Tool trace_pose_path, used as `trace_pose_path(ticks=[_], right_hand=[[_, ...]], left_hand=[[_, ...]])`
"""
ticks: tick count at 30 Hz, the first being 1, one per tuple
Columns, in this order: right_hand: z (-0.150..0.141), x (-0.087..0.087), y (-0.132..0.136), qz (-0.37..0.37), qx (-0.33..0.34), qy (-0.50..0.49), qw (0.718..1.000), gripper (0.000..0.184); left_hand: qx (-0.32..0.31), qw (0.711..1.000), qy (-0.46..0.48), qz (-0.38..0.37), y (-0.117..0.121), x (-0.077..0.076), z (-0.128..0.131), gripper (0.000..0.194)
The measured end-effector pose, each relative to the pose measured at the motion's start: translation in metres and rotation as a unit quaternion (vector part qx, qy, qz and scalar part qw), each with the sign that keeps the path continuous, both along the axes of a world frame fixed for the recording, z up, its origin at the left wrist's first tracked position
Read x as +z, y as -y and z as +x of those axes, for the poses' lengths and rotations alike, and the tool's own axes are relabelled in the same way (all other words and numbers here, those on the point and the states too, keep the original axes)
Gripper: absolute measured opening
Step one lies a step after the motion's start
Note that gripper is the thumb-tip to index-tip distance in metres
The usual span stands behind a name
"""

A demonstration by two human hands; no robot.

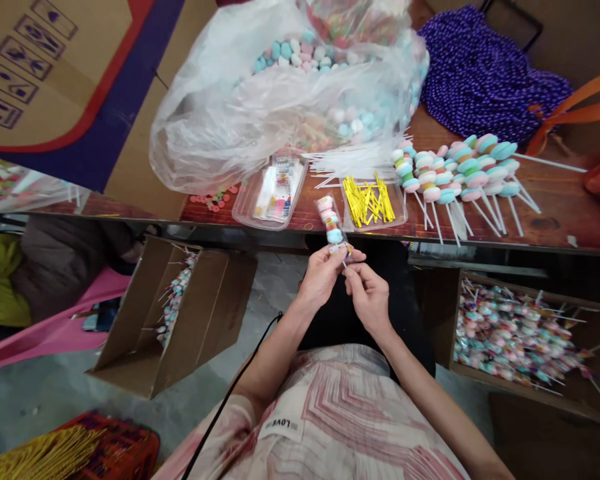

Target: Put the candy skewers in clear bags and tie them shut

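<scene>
My left hand (321, 277) is closed round the neck of a clear-bagged candy skewer (333, 227), which points up and away just off the table edge. Pink, white and blue marshmallow-like pieces are stacked on it. The fingers of my right hand (367, 293) pinch the lower end by the stick, beside my left fingertips; fine detail there is blurred. Yellow twist ties (369, 202) lie in a clear plastic tray beyond my hands. Left of them, printed clear bags (279, 190) lie stacked in a plastic container (241, 207).
White sticks (345, 163) lie behind the trays, below large plastic bags of candies (215, 113). Unwrapped skewers (460, 170) are piled at right, near purple cord (485, 80). Cardboard boxes of wrapped skewers stand below, left (210, 300) and right (530, 333). Another person's sleeve (63, 267) shows left.
</scene>
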State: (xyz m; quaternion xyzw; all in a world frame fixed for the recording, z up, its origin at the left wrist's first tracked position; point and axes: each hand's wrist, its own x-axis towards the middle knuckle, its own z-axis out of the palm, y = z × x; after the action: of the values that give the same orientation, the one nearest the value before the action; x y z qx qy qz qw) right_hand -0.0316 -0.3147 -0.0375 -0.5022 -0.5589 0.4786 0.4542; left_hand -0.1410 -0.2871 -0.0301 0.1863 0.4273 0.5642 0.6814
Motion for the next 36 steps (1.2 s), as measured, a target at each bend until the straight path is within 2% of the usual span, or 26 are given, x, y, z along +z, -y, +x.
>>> trace_pose_path(ticks=[4,10,14,18,21,25,31,36], right_hand=[[0.002,-0.002,-0.001,-0.033,-0.002,-0.045,0.998,0.032],[0.002,-0.001,-0.002,-0.061,0.014,-0.064,0.996,0.022],[0.001,-0.002,-0.002,-0.074,0.015,-0.083,0.994,0.024],[0.001,-0.008,-0.001,-0.096,0.018,-0.111,0.989,0.024],[0.001,-0.013,-0.001,-0.093,-0.002,-0.123,0.988,0.026],[-0.001,-0.011,0.0,-0.077,-0.007,-0.105,0.992,0.028],[0.002,-0.002,-0.003,-0.069,0.01,-0.069,0.995,0.025],[-0.002,-0.001,-0.006,-0.075,0.032,-0.066,0.994,0.026]], left_hand=[[-0.047,0.998,-0.03,-0.006,0.005,0.0,-0.001,0.033],[0.004,0.997,0.07,-0.034,-0.003,0.009,-0.006,0.042],[0.01,0.993,0.109,-0.035,-0.007,0.011,-0.004,0.039],[0.014,0.996,0.086,-0.019,-0.004,0.006,0.001,0.03],[0.007,0.999,0.04,0.008,0.003,0.001,0.007,0.032],[-0.013,1.0,0.012,0.011,0.009,-0.002,0.009,0.037],[-0.024,0.993,0.116,-0.009,0.0,0.005,-0.012,0.046],[-0.012,0.995,0.091,-0.024,-0.004,0.006,-0.016,0.031]])
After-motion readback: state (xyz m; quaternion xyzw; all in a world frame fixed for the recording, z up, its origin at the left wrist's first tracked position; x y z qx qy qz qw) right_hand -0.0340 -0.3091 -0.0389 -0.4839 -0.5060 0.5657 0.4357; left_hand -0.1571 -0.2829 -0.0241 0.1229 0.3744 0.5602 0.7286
